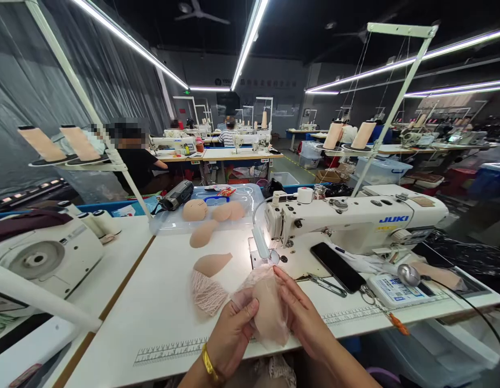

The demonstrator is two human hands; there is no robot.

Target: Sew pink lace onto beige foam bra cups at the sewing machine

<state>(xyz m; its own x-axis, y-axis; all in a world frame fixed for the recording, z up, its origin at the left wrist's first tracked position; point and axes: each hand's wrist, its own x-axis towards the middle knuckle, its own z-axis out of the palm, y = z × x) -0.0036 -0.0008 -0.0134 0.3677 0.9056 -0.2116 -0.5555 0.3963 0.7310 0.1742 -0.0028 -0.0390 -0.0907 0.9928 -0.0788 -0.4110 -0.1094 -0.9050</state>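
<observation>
Between my two hands is a beige bra cup (269,310) with sheer pale-pink fabric around it, in front of the sewing machine (339,218). My left hand (238,323) grips its left side, thumb on top. On the right edge, my right hand (298,302) pinches the fabric, fingers pointing up toward the needle area. The far end of the fabric reaches close to the presser foot; whether it lies under it I cannot tell. Left of my hands lie a beige pad (212,264) and a piece of pink lace (209,293). Another pad (202,234) rests farther back.
A clear plastic lid (165,223) at the back carries more pads. Right of my hands lie thread snips (326,284), a black phone (338,267) and a white box (397,291). Thread stands rise on both sides. A co-worker (132,156) sits ahead on the left.
</observation>
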